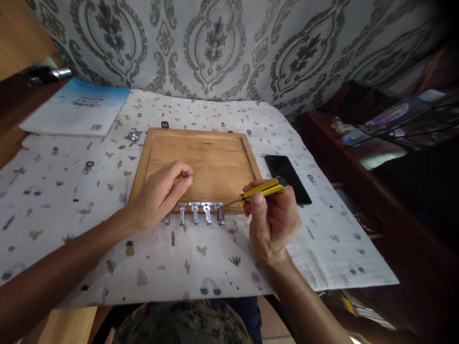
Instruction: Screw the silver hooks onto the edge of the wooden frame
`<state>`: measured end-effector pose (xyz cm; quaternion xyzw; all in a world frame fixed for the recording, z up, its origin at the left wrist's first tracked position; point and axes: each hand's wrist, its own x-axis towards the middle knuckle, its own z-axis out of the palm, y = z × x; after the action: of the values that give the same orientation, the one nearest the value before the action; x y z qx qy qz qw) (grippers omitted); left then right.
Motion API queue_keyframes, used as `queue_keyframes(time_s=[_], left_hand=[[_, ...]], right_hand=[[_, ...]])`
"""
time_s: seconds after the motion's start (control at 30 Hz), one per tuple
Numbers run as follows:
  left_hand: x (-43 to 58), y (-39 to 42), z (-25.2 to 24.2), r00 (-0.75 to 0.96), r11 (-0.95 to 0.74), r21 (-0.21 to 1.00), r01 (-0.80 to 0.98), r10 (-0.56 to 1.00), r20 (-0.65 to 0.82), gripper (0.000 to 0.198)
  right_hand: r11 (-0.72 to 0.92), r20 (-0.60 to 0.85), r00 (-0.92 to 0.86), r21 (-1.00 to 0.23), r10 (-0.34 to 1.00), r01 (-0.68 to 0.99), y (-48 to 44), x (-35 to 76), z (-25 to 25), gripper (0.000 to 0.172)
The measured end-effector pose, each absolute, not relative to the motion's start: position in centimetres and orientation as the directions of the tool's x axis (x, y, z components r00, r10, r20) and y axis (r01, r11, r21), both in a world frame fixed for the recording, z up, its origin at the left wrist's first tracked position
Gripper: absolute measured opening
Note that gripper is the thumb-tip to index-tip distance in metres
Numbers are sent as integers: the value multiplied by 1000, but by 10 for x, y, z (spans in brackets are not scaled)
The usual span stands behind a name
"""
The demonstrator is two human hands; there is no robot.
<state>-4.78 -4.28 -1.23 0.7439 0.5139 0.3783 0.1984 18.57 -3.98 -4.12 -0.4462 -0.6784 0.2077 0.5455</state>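
Observation:
A wooden board (201, 155) with a raised rim lies on a patterned cloth. Along its near edge sits a row of several silver metal hooks (201, 211). My right hand (274, 217) is closed on a yellow-and-black screwdriver (263, 188), whose tip points left at the rightmost hook (219, 212). My left hand (161, 193) rests on the board's near left part, fingers curled with thumb and forefinger pinched; what they hold, if anything, is too small to name.
A black phone (287, 177) lies right of the board. A white-and-blue booklet (77, 107) lies at the far left. Small metal fittings (133, 136) are scattered on the cloth (179, 267). A dark cabinet (376, 200) with clutter stands to the right.

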Motion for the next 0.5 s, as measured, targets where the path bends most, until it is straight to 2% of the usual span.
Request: queue_keyframes(time_s=[0.33, 0.5], left_hand=[[-48, -45, -10, 198, -400, 654, 642, 911, 362, 22], [-46, -45, -11, 207, -400, 659, 637, 912, 353, 24]], right_hand=[[569, 607, -11, -739, 795, 361, -38, 183, -43, 7], [589, 606, -75, -726, 792, 355, -38, 182, -39, 10]])
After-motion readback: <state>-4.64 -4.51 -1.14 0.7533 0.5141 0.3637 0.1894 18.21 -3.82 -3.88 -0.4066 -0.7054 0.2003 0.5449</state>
